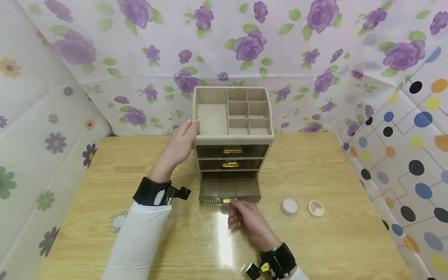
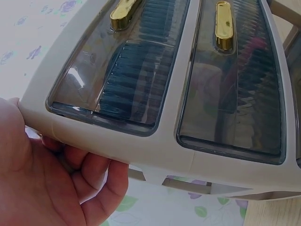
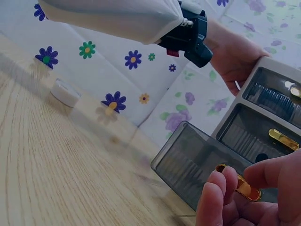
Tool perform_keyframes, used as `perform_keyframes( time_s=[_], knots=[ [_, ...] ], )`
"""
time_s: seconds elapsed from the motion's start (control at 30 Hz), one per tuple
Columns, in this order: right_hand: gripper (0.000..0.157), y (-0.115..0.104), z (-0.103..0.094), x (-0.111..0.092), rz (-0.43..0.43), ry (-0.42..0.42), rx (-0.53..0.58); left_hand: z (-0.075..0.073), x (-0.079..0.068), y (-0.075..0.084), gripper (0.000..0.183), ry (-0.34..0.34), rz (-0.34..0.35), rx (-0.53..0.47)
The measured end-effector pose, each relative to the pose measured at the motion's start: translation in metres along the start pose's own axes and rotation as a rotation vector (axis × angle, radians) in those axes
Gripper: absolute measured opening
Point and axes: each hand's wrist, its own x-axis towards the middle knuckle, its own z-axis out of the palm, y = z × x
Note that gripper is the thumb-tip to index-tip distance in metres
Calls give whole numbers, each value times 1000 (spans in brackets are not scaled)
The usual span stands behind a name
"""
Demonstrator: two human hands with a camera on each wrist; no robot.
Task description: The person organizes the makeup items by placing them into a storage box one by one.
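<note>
A beige cosmetics organizer (image 1: 241, 140) stands at the back middle of the table. My left hand (image 1: 178, 144) grips its upper left side, with bent fingers (image 2: 110, 183) against the side wall. At the front, my right hand (image 1: 250, 221) pinches the gold handle (image 3: 248, 189) of the bottom drawer (image 1: 208, 200) between thumb and fingers. This smoky clear drawer is pulled out and looks empty. Above it, the middle drawer (image 1: 211, 165) and top drawer (image 1: 210, 151) are closed, each with a gold handle.
Right of the drawer lie a round white-topped container (image 1: 289, 205) and a small round palette (image 1: 316, 209). A small round white item (image 1: 119, 221) in clear packaging lies at the left, beside my sleeve. Flowered cloth (image 1: 140, 93) hangs behind the table, dotted cloth (image 1: 416, 167) at the right.
</note>
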Motion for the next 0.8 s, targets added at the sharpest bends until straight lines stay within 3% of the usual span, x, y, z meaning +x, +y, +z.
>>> perform_keyframes(
  time_s=[0.37,0.63,0.8],
  knots=[
    [41,2,-5,-5,-5,-33,-23,-2,-1,3,43,-2,-8,11],
    [49,5,-9,-9,-3,-141,-45,-1,-1,1,46,-1,-22,17],
    [48,6,-10,-11,-7,-154,-72,-1,0,1,46,4,-16,21]
  ],
)
